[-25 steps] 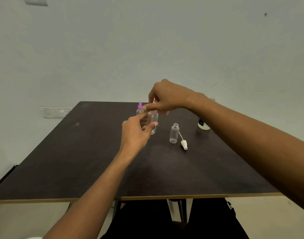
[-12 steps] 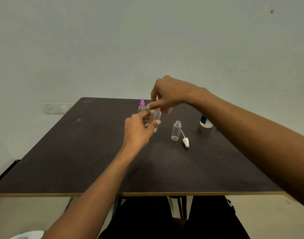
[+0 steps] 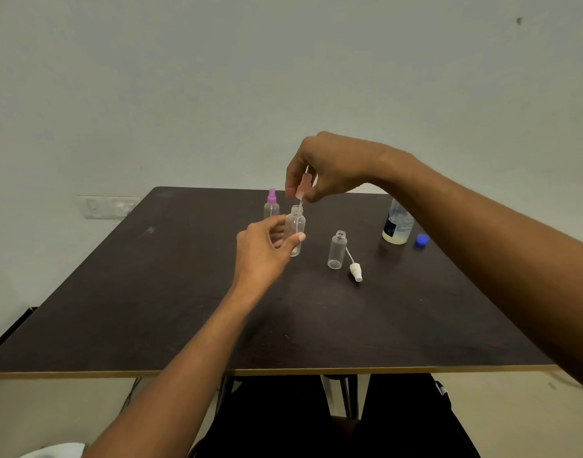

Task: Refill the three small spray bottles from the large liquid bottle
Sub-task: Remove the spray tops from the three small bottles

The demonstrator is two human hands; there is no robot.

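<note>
Head view, nearest first: the left hand (image 3: 263,249) reaches out over the dark bench (image 3: 151,309) with its fingers and thumb curled round a clear small bottle (image 3: 296,226), which it holds upright with the base on or just above the bench. The neck of the small bottle is open. Just above it, the right hand (image 3: 329,166) pinches a pink spray top (image 3: 304,185) between thumb and fingertips, the other fingers bent loosely. A thin tube (image 3: 300,206) hangs from the pink spray top, and its lower part dips into the bottle's neck.

To the right of the held bottle, a second small bottle (image 3: 337,251) stands uncapped and apart from both hands. Its white spray top (image 3: 356,272) lies on its side just beside it. Behind the left hand stands a third small bottle (image 3: 271,206), with a purple top on. Further right, partly behind the right forearm, the large bottle (image 3: 397,226) stands with pale liquid low in it, and a blue cap (image 3: 421,240) rests just beside it. A wall socket (image 3: 108,206) shows on the wall beyond the bench's far left corner.

Half a second ago the right hand was lower, with the pink spray top down at the bottle's neck. It has since risen and drawn the tube partly out. The left hand keeps the same grip.
</note>
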